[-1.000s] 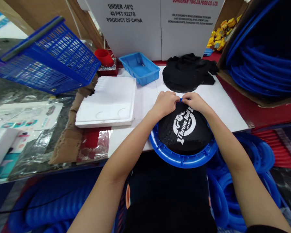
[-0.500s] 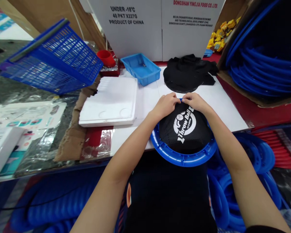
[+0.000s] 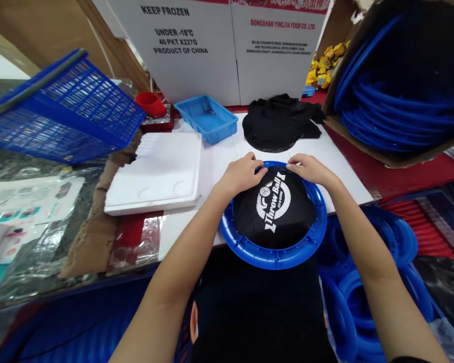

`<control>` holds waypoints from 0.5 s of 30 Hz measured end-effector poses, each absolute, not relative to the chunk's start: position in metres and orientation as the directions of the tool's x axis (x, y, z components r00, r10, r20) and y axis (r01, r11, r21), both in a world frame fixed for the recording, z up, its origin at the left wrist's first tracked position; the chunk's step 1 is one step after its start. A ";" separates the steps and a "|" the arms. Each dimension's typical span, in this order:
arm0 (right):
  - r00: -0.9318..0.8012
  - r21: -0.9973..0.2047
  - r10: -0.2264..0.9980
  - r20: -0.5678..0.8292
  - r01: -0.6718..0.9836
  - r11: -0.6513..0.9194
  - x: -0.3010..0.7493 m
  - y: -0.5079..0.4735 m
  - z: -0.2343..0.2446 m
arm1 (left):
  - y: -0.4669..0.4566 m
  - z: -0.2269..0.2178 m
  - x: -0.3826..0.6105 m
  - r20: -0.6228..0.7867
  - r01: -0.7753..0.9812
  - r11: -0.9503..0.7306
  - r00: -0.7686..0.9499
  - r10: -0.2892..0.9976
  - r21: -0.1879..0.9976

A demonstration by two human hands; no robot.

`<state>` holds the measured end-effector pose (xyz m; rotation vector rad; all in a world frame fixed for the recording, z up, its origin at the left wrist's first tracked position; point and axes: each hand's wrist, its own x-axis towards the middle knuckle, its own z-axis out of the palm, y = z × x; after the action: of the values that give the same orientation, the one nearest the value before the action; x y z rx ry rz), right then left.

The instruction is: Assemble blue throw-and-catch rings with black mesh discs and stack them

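A blue plastic ring (image 3: 245, 246) lies at the front edge of the table, partly over my lap. Inside it sits black mesh fabric (image 3: 295, 212) with white "Throw Ball" print. My left hand (image 3: 245, 175) is closed at the ring's far left rim, fingers bent over the rim and the mesh edge. On the far right rim, my right hand (image 3: 310, 169) pinches with thumb and forefinger. A short stretch of far rim shows between the hands. Just beyond lies a heap of black mesh pieces (image 3: 280, 123).
A light blue tray (image 3: 221, 132) and a white foam slab (image 3: 155, 174) lie to the left, near a tilted blue basket (image 3: 71, 108). A carton (image 3: 335, 126) of blue rings stands right. More blue rings (image 3: 342, 307) lie below the table on the right. A printed white box (image 3: 196, 75) stands behind.
My hands have moved apart along the far rim, left hand to the left and right hand to the right. More of the rim is uncovered. The camera view has shifted slightly.
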<state>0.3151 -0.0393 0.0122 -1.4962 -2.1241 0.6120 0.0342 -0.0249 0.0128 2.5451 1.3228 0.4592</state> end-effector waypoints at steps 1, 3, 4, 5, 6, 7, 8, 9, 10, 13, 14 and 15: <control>-0.302 -0.640 0.948 0.100 0.710 0.294 0.317 -0.043 0.010 | -0.025 0.014 0.033 0.166 0.761 -0.563 0.540 0.825 0.322; -0.317 -0.708 0.943 0.103 0.642 0.294 0.318 -0.048 0.004 | -0.023 0.016 0.028 0.152 0.776 -0.561 0.541 0.827 0.289; -0.323 -0.731 0.938 0.122 0.611 0.305 0.316 -0.049 0.001 | -0.022 0.016 0.025 0.137 0.779 -0.558 0.544 0.828 0.286; -0.327 -0.747 0.934 0.145 0.583 0.320 0.314 -0.049 -0.001 | -0.021 0.017 0.021 0.124 0.778 -0.557 0.546 0.828 0.290; -0.329 -0.758 0.930 0.166 0.560 0.334 0.312 -0.049 -0.003 | -0.020 0.018 0.019 0.120 0.773 -0.559 0.551 0.826 0.301; -0.330 -0.767 0.926 0.180 0.543 0.343 0.310 -0.048 -0.004 | -0.019 0.019 0.016 0.129 0.758 -0.570 0.561 0.818 0.318; -0.331 -0.774 0.925 0.188 0.530 0.347 0.308 -0.047 -0.004 | -0.019 0.019 0.015 0.151 0.729 -0.595 0.582 0.799 0.339; -0.332 -0.778 0.924 0.188 0.523 0.347 0.307 -0.046 -0.004 | -0.018 0.020 0.015 0.185 0.684 -0.633 0.613 0.768 0.363; -0.336 -0.780 0.924 0.181 0.523 0.344 0.306 -0.046 -0.002 | -0.018 0.019 0.016 0.222 0.625 -0.678 0.650 0.726 0.387; -0.372 -0.773 0.917 0.141 0.538 0.337 0.306 -0.046 0.002 | -0.021 0.017 0.025 0.266 0.455 -0.780 0.761 0.591 0.430; -0.384 -0.773 0.914 0.133 0.537 0.338 0.307 -0.047 0.004 | -0.023 0.015 0.028 0.251 0.436 -0.790 0.783 0.570 0.432; -0.393 -0.777 0.911 0.125 0.532 0.337 0.307 -0.048 0.004 | -0.024 0.014 0.031 0.229 0.439 -0.789 0.792 0.566 0.430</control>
<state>0.3069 -0.0478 0.0044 -1.2588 -2.0479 0.8869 0.0311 -0.0242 0.0137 2.6252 0.7632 0.4959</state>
